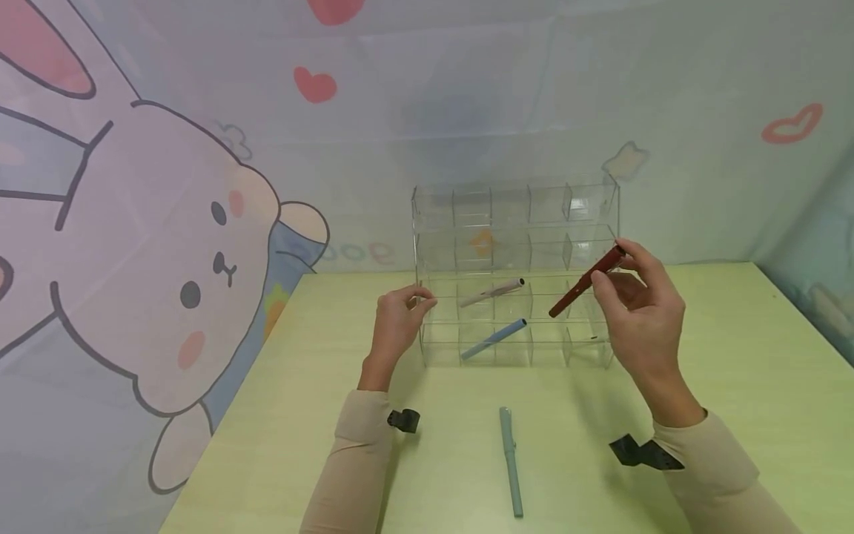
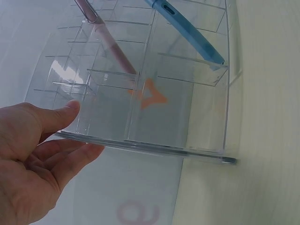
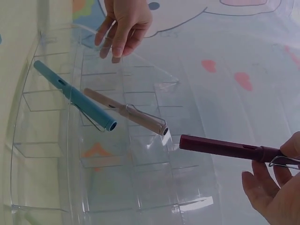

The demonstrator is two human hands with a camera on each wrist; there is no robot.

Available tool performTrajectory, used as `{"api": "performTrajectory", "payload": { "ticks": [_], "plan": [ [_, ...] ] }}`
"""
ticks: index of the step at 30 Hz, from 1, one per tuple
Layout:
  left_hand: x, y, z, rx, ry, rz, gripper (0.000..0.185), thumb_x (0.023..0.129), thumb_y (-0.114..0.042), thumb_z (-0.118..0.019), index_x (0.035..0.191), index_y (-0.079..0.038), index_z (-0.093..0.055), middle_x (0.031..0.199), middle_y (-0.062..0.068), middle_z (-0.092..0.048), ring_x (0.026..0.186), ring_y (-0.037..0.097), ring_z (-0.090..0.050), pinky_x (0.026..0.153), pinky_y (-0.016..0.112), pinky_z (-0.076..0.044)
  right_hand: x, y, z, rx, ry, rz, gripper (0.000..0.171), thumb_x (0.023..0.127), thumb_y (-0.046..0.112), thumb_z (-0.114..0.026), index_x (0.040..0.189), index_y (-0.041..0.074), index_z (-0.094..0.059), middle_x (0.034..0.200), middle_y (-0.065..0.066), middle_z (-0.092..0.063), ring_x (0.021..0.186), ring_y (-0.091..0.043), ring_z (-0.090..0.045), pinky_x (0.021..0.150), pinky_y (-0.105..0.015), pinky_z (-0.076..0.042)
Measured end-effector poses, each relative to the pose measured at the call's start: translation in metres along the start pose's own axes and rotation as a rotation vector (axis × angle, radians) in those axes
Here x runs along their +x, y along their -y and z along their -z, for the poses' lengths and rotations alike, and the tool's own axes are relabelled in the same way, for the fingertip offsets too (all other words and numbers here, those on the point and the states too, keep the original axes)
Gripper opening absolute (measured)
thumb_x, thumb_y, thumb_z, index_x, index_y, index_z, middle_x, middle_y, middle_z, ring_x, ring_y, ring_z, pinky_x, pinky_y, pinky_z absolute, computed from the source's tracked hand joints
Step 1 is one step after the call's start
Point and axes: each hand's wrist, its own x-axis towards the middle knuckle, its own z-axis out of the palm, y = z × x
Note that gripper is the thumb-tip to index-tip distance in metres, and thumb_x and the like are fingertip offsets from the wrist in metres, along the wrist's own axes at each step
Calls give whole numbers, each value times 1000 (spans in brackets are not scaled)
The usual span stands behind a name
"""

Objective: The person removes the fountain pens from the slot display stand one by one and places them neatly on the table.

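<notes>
A clear acrylic rack [image 1: 510, 252] with rows of compartments stands upright on the table. My left hand [image 1: 398, 319] pinches its left side panel, thumb on one face and fingers on the other, as the left wrist view shows. In my right hand [image 1: 646, 315] is a dark red pen [image 3: 215, 146] with a metal clip, held slanted between thumb and fingers in front of the rack's right part. A pale pinkish pen [image 1: 492, 294] lies slanted across the rack's compartments. Below it, a blue pen [image 1: 494, 340] rests in the lowest row.
On the yellow-green table [image 1: 454, 460], a pale green pen [image 1: 510, 460] lies in front of the rack, between the forearms. A cloth backdrop with a cartoon rabbit [image 1: 200, 259] hangs behind and to the left. Each sleeve cuff carries a small black camera [image 1: 403, 420].
</notes>
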Motion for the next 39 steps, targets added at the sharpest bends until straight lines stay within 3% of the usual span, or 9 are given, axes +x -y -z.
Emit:
{"api": "performTrajectory", "payload": {
  "ticks": [6,10,18,20,25,28,39],
  "plan": [
    [-1,0,0,-23,-2,18,8,91,-13,-76,94,-5,-77,115,18,-71,112,32,-66,91,38,-55,3,1,2,218,7,-12,49,88,-18,-60,135,-5,-59,105,-13,-58,87,-19,-66,72,-25,-59],
    [0,0,0,-26,-10,16,7,90,-12,-77,93,-5,-77,114,18,-71,112,33,-67,90,38,-56,5,2,3,260,15,-27,50,87,-20,-59,135,-5,-59,105,-14,-57,86,-21,-65,68,-30,-59],
    [2,0,0,-10,-12,-5,8,90,-13,-77,93,-6,-78,114,19,-71,108,34,-69,89,41,-57,7,10,7,189,49,-132,50,90,-16,-60,137,0,-57,102,-15,-58,84,-19,-68,63,-33,-59],
    [2,0,0,-9,-12,-6,8,90,-14,-77,93,-6,-78,114,19,-71,107,34,-69,88,42,-57,7,12,8,121,82,-177,49,92,-14,-58,139,2,-54,104,-14,-56,86,-19,-68,62,-32,-60],
    [2,0,1,-7,-12,-5,8,90,-13,-77,93,-6,-78,115,19,-71,106,34,-69,88,43,-56,6,18,14,-167,276,-301,48,104,-1,-45,149,7,-31,115,-11,-47,95,-14,-63,64,-30,-60],
    [1,0,0,-6,-11,-6,8,90,-13,-77,94,-7,-78,116,19,-71,106,34,-69,89,44,-56,7,20,16,-244,394,-387,48,107,3,-38,151,6,-20,122,-16,-41,97,-16,-59,66,-32,-61],
    [1,2,-1,-5,-11,0,7,90,-13,-77,93,-7,-78,116,19,-70,106,34,-69,88,45,-56,10,18,22,-186,612,-617,50,107,0,-36,150,2,-11,129,-28,-34,100,-33,-60,70,-42,-61]
  ]
}}
